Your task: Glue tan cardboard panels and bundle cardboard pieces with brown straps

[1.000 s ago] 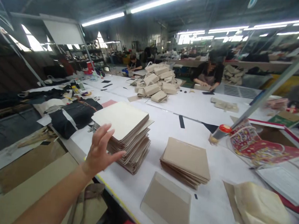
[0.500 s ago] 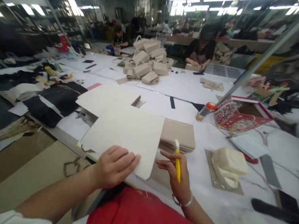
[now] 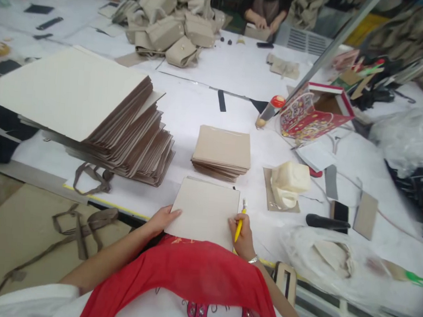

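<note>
A flat cream panel (image 3: 203,208) lies at the table's front edge, close against the red apron (image 3: 194,267). My left hand (image 3: 163,218) grips its left edge, thumb on top. At the opposite edge, my right hand (image 3: 244,237) has its fingertips on the panel while holding a yellow-handled brush (image 3: 239,225) with a pale tip pointing up. Just beyond the panel sits a stack of beige boards (image 3: 221,147). To the left rises a tall leaning pile of larger cream panels (image 3: 72,92).
A pale yellow block-shaped container (image 3: 291,177) stands on a board at right. Further on are a red-capped bottle (image 3: 269,112) and a red patterned box (image 3: 316,112). Beige bags (image 3: 170,19) are heaped at the back. Across the table a co-worker's hands (image 3: 268,25) handle a beige piece.
The large cream panel under my left hand has left the front; a smaller-looking panel is now held between both hands. The view has tilted down. The brush stays in my right hand.
</note>
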`<state>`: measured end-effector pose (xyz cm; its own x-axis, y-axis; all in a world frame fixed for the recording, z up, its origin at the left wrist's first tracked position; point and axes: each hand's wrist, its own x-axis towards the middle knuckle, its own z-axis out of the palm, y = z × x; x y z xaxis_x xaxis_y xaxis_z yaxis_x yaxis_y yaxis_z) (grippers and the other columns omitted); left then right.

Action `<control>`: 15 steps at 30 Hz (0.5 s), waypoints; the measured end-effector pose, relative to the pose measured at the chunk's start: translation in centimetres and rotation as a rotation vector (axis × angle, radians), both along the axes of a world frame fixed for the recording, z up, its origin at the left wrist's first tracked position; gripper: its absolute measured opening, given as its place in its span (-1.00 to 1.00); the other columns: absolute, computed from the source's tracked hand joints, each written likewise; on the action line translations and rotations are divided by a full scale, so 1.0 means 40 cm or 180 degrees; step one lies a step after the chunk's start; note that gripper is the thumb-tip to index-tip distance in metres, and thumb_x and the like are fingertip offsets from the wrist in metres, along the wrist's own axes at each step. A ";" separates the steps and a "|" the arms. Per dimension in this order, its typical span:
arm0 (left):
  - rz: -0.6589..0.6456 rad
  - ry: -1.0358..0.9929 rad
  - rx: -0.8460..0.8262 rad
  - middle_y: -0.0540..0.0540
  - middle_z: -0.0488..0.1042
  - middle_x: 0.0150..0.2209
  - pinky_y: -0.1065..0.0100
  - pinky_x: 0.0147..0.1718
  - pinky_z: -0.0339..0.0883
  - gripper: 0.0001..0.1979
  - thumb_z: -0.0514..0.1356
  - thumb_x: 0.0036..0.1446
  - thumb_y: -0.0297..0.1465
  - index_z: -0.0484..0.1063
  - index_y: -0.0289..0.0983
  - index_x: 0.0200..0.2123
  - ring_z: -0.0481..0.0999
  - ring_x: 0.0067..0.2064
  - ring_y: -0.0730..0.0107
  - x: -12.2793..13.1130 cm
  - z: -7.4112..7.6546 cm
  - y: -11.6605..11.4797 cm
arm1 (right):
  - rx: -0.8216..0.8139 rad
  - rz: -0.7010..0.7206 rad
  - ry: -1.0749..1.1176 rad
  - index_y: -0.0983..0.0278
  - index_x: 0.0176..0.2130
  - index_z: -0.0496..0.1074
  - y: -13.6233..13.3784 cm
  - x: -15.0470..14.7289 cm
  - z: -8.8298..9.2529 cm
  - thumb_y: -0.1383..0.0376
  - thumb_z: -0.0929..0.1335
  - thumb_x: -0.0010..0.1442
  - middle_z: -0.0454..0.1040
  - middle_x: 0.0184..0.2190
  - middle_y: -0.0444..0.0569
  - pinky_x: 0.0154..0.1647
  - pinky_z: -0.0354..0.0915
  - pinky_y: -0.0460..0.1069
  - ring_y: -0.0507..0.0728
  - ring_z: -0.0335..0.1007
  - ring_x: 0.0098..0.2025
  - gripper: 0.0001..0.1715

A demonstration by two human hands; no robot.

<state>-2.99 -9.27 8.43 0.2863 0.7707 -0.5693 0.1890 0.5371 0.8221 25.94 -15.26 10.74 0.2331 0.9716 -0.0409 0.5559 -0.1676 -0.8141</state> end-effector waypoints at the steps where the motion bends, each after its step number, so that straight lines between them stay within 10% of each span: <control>1: -0.0065 0.0041 -0.0043 -0.23 0.50 -0.19 0.25 -0.25 0.36 -0.47 0.08 0.06 -0.08 0.34 -0.40 -0.07 0.48 -0.21 0.21 0.016 -0.033 0.000 | -0.0122 0.0040 -0.0160 0.22 -0.26 0.12 0.002 0.003 -0.041 0.13 0.22 0.20 0.13 -0.57 -0.24 -0.53 0.09 -0.10 0.01 0.11 -0.58 -0.78; 9: -0.0704 0.2300 0.0847 -0.03 0.37 -0.53 0.39 -0.39 0.16 -0.70 0.08 0.10 -0.18 0.34 -0.29 -0.49 0.37 -0.41 0.37 0.053 -0.144 0.086 | -0.0758 0.0396 -0.1772 0.30 -0.23 0.24 0.081 0.000 -0.250 0.16 0.12 0.25 0.41 -0.46 -0.01 -0.51 0.09 -0.08 0.12 0.36 -0.46 -0.71; 15: -0.0568 0.2838 0.1749 -0.12 0.42 -0.36 0.32 -0.32 0.26 -0.69 0.14 0.07 -0.16 0.34 -0.30 -0.27 0.42 -0.31 0.27 0.020 -0.126 0.117 | -0.0419 -0.0076 -0.2286 0.33 -0.11 0.31 0.099 0.097 -0.138 0.05 0.17 0.23 0.45 -0.46 0.04 -0.59 0.06 -0.07 0.14 0.38 -0.51 -0.56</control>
